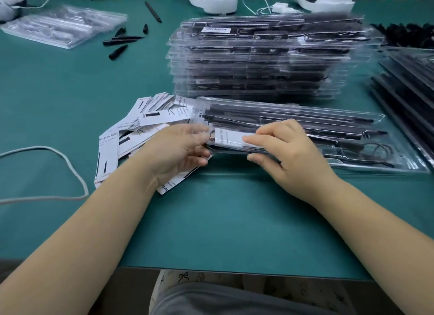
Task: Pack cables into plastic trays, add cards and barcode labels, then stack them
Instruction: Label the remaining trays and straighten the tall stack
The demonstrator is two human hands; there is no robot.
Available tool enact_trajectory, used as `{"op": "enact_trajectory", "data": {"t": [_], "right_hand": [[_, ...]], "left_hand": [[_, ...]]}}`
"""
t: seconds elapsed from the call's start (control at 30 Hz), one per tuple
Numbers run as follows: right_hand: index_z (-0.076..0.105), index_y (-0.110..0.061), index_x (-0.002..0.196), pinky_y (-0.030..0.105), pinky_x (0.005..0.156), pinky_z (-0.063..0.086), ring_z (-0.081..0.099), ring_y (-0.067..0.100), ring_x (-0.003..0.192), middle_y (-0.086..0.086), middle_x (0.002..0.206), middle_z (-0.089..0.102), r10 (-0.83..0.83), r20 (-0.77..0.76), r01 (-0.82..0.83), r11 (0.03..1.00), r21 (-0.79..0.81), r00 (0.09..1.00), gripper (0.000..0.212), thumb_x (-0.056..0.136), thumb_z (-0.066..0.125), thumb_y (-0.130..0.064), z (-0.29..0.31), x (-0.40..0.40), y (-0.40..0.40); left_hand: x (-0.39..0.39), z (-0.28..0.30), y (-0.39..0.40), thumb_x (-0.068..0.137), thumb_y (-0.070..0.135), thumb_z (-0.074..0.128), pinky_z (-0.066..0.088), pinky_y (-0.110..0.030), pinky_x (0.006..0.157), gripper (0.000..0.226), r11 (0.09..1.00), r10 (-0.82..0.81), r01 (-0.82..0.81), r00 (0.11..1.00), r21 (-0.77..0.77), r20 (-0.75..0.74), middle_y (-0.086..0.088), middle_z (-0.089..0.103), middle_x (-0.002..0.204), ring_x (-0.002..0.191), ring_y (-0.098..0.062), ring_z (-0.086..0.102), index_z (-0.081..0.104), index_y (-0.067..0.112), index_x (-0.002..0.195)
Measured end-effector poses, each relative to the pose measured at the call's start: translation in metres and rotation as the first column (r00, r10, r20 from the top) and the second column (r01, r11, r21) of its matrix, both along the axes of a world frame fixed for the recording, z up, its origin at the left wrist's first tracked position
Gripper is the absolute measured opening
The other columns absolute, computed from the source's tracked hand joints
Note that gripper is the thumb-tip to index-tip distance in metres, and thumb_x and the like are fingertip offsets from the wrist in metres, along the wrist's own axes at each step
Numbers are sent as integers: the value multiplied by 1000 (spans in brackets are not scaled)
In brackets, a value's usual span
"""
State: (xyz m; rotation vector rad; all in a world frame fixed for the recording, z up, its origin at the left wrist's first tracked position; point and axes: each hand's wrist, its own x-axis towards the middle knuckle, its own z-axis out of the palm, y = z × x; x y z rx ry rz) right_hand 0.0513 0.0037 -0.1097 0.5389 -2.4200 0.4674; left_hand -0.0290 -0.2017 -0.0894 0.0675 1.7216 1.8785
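Green tabletop, crowded. Clear plastic tray of black cables lay flat at centre, in front of tall stack of filled trays. Left hand gripped tray's left end; right hand pinched white card at tray's near edge. Loose card pile left of tray, under left hand. Empty trays far left; grey cord at left edge.
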Motion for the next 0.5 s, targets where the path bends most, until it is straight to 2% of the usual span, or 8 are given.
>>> {"op": "enact_trajectory", "data": {"t": [0.07, 0.17, 0.3, 0.43, 0.5], "right_hand": [[70, 0, 104, 39, 80, 46, 57, 40, 82, 14, 94, 66, -1, -19, 2, 1000, 8, 1000, 28, 80, 67, -15, 0, -1, 0], [71, -1, 104, 35, 77, 44, 55, 39, 76, 13, 92, 67, -13, -32, 13, 1000, 9, 999, 28, 80, 67, -15, 0, -3, 1], [72, 0, 103, 34, 70, 49, 53, 36, 69, 10, 85, 68, -3, -70, 4, 1000, 11, 998, 24, 83, 67, -12, -1, -6, 1], [72, 0, 102, 32, 68, 48, 51, 33, 67, 9, 83, 68, 14, -87, -13, 1000, 13, 996, 26, 87, 58, -16, -2, -8, 0], [72, 0, 102, 32, 67, 49, 51, 34, 66, 10, 83, 68, 14, -99, -14, 1000, 9, 995, 26, 87, 58, -15, -2, -8, -1]], "left_hand": [[0, -2, 3, 92, 9, 57, 46, -15, 39, 11, 998, 64, -64, 998, -27, -3, 1, 58, 58, 49, -7, 59, 62, 14, 101], [0, -2, 6, 94, 13, 58, 44, -15, 38, 4, 988, 126, -128, 991, -84, -36, 1, 57, 53, 45, -7, 57, 61, 15, 94], [-1, -7, 9, 94, 17, 59, 43, -15, 36, 15, 959, 217, -235, 968, -157, -124, 1, 57, 53, 38, -7, 54, 58, 14, 79], [-2, -1, 5, 94, 13, 56, 49, -19, 42, 11, 983, 181, -180, 982, -18, 55, -6, 54, 69, 44, -12, 59, 61, 5, 88], [-1, 3, 4, 95, 12, 50, 51, -22, 43, 17, 978, 187, -199, 969, 60, 161, -10, 53, 69, 44, -15, 60, 59, 3, 84]]}}
